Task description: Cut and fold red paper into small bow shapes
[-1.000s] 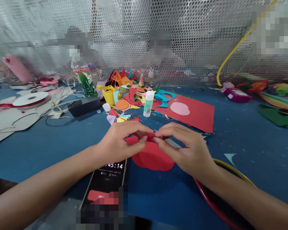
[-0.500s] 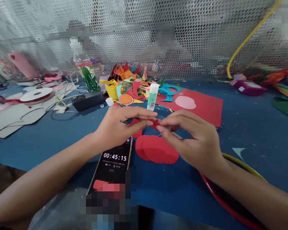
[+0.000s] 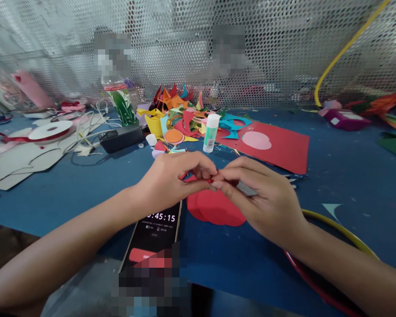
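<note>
Lowest in the frame, a phone (image 3: 155, 229) lies on the blue worktop (image 3: 333, 185). Just above it, at centre, your left hand (image 3: 171, 180) and right hand (image 3: 264, 198) meet, fingers (image 3: 203, 169) pinched shut on a small red paper piece (image 3: 207, 179) (mostly hidden between the fingertips). Red paper cutouts (image 3: 214, 208) lie beneath. Farther up stands a glue stick (image 3: 211, 132).

Two bare arms w/ no sleeves showing. Left hand (image 3: 166, 180) & right hand (image 3: 267, 200) have no gloves, no rings, no watch, no bands on wrists. Nails are short & plain. Nothing else of the person's clothes shows.
</note>
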The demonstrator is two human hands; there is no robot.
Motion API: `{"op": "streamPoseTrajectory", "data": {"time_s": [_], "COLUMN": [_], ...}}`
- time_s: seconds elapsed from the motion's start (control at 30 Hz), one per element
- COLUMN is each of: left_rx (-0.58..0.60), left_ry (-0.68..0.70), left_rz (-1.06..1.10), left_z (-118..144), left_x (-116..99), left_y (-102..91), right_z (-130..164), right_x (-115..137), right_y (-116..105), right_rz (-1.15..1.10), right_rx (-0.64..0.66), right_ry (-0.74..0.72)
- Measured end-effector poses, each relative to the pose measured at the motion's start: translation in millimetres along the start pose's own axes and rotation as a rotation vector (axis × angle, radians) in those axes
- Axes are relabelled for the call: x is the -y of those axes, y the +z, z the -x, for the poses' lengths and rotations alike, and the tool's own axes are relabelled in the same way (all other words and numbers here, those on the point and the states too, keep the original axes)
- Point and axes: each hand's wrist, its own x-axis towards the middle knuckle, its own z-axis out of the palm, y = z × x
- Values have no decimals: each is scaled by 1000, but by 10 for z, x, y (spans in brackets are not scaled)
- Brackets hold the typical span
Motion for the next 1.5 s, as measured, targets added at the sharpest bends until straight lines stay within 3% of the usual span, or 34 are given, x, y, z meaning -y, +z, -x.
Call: {"op": "streamPoseTrajectory", "data": {"time_s": [0.27, 0.53, 0.67, 0.77, 0.87, 1.0, 1.23, 1.5], "left_rx": [1, 85, 128, 219, 456, 681, 734, 766], "left_ry": [-95, 2, -61, -275, -506, -598, -558, -620], "left_rz": [85, 30, -13, -210, -472, -596, -611, -625], "left_z": [9, 8, -3, 6, 48, 101, 109, 83], "left_x": [2, -4, -32, -19, 18, 14, -57, 164], "left_y": [1, 13, -16, -103, -204, -234, -204, -432], "right_z": [-8, 30, 42, 27, 0, -12, 19, 28], "right_x": [-41, -13, -33, -89, -146, -170, -159, -202], "right_y": [-11, -19, -16, -20, -26, -18, -16, -49], "right_rz": [76, 98, 79, 71, 64, 29, 21, 11], "right_rx": [-15, 102, 104, 45, -17, -8, 23, 44], "right_ry": [-70, -125, -131, -89, 6, 54, 5, 32]}}
